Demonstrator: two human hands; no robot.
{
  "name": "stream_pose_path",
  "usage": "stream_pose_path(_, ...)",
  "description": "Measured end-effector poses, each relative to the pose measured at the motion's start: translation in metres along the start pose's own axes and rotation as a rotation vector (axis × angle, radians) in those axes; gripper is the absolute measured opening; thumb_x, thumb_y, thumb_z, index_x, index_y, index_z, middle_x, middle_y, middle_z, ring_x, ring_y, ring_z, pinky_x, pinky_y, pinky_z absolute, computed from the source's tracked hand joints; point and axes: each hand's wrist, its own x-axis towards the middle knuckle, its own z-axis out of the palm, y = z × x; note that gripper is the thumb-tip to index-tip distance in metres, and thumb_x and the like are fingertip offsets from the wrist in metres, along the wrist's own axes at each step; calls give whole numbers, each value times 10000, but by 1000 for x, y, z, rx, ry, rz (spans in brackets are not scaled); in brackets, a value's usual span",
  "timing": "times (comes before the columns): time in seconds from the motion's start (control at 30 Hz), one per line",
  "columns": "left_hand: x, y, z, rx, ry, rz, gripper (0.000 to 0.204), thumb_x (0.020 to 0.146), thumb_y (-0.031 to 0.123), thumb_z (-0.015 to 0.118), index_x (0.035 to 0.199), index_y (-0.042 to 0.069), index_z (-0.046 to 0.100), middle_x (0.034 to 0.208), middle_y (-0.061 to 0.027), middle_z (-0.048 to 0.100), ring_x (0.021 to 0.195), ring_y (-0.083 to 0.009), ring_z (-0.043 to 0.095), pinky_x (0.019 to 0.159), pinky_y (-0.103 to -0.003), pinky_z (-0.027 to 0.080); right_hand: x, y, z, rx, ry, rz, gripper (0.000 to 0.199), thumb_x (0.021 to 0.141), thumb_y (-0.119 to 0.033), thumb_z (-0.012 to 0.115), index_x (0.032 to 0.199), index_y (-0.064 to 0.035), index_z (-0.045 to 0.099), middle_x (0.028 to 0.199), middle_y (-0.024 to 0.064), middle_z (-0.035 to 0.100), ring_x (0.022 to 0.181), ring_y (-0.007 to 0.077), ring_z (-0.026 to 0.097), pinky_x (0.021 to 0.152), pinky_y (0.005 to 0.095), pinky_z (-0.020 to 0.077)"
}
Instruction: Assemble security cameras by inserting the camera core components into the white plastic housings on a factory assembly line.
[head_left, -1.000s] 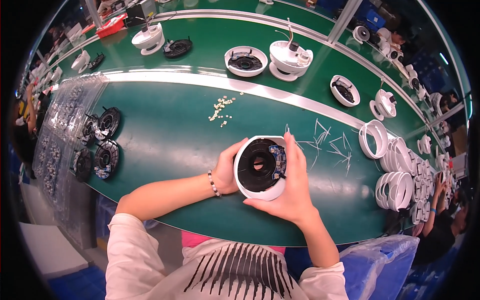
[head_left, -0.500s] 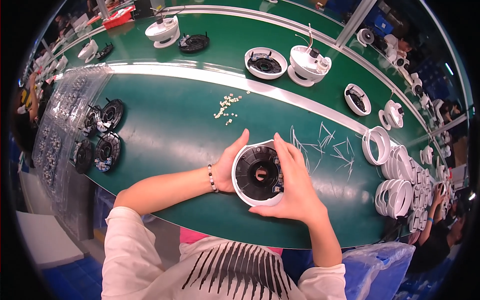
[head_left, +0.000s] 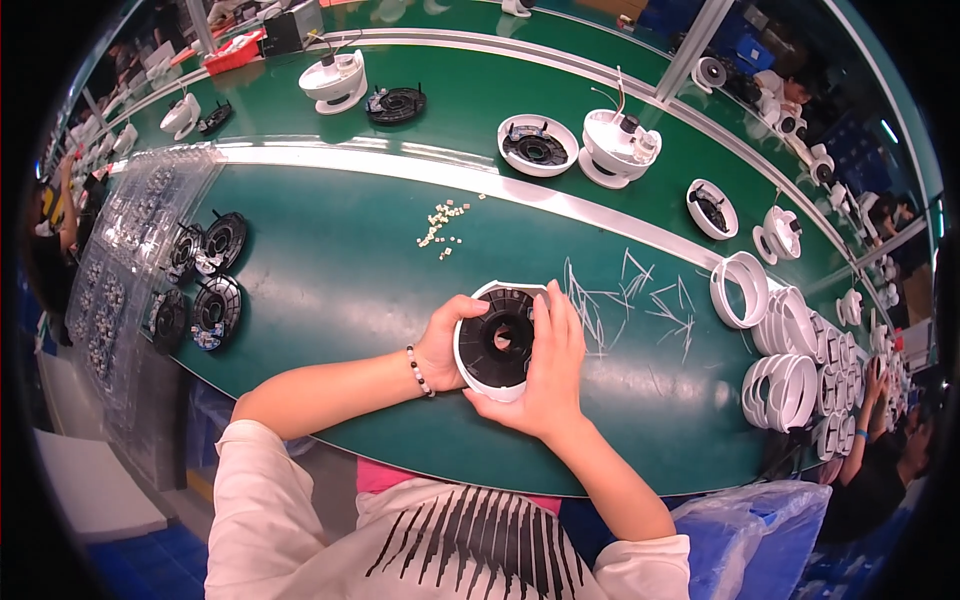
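Observation:
A round white plastic housing (head_left: 497,391) is between my hands, with a black disc (head_left: 490,361) seated inside it. Through the disc's centre hole a bit of skin shows. My left hand (head_left: 443,342) grips the housing's left side, its thumb bent over the rim and its other fingers hidden behind. Across the right side lies my right hand (head_left: 548,365), fingers on the upper right edge and thumb along the lower rim. That hand covers the disc's right part. The housing is held above the green table (head_left: 330,290), its disc side facing me.
Small cream-coloured pieces (head_left: 437,228) lie beyond my hands, with white strips (head_left: 590,305) to their right. White rings (head_left: 778,392) are stacked at right. Black discs (head_left: 217,312) and clear trays (head_left: 100,310) sit at left. Beyond runs a green conveyor (head_left: 450,120) carrying white housings (head_left: 617,150).
The housing and both hands have shifted slightly left. My right fingers have slid over the upper right edge, hiding the board seen there before, and my left thumb has bent onto the rim.

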Motion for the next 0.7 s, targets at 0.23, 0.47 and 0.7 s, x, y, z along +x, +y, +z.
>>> stream_pose_path(0.23, 4, 16, -1, -42, -15, -49, 464, 781, 412, 409, 1040, 50, 541, 1003, -113, 587, 892, -224, 580, 822, -355, 464, 5, 7, -5, 19, 120, -208, 496, 607, -219, 697, 1056, -75, 541, 1176, 83, 491, 1127, 288, 406, 965, 519, 200)
stream_pose_path(0.47, 4, 29, 9, 218, 34, -152, 542, 843, 413, 326, 1184, 7, 438, 1126, -151, 528, 981, -223, 547, 880, -331, 421, 3, 11, -16, 70, 130, -439, 352, 532, -72, 681, 875, -91, 608, 920, 24, 622, 899, 205, 570, 951, 470, 279)
stream_pose_path(0.7, 19, 37, -8, 237, 52, -130, 423, 870, 305, 353, 1105, -15, 499, 1054, -145, 573, 945, -207, 569, 867, -321, 434, 7, 6, -20, -40, 131, -319, 379, 542, -83, 695, 909, -75, 599, 976, 31, 607, 976, 227, 534, 984, 498, 219)
